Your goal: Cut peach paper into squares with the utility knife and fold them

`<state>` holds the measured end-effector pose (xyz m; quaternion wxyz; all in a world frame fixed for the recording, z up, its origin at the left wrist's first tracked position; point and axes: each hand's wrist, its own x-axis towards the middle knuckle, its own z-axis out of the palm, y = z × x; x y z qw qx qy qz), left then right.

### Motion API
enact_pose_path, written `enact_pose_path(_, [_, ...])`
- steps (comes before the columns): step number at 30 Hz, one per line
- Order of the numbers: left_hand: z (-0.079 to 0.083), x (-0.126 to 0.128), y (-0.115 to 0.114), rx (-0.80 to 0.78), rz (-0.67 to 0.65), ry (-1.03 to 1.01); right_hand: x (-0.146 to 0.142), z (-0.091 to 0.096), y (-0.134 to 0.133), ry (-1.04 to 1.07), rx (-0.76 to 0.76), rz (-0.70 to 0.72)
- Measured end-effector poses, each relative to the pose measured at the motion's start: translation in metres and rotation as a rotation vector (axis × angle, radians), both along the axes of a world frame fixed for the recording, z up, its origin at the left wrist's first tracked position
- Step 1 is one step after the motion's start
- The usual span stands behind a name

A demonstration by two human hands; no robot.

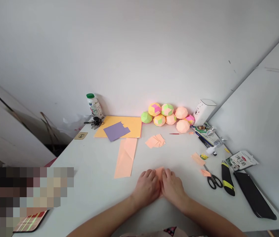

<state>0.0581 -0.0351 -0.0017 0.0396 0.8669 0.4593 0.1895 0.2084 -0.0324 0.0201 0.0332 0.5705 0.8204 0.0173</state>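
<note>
A small piece of peach-orange paper (159,170) lies on the white table near its front edge, mostly covered by my hands. My left hand (148,185) bears on its left side with curled fingers. From the right, my right hand (172,186) holds the same paper, fingers bent and close together. The two hands almost touch, so any fold in the sheet is hidden. A long peach strip of paper (126,158) lies flat to the left, and a small pile of peach paper pieces (155,141) sits just beyond my hands.
Several faceted paper balls (159,120) stand against the wall. Purple paper (116,131) rests on yellow sheets (135,123). Scissors (213,180), a black-and-yellow cutter (227,179), a glue bottle (208,152) and a black case (255,195) are at right. A white bottle (96,108) stands back left.
</note>
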Motion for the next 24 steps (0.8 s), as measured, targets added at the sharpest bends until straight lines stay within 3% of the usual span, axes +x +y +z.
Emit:
enact_pose_path(9, [0.004, 0.002, -0.006, 0.009, 0.016, 0.096, 0.001, -0.004, -0.012, -0.065, 0.029, 0.026])
enact_pose_path(17, [0.006, -0.004, -0.005, -0.055, 0.002, 0.139, 0.023, -0.015, -0.020, -0.070, 0.121, 0.065])
enact_pose_path(24, [-0.002, -0.006, -0.004, -0.047, 0.001, 0.093, 0.041, -0.024, -0.015, -0.019, 0.086, 0.116])
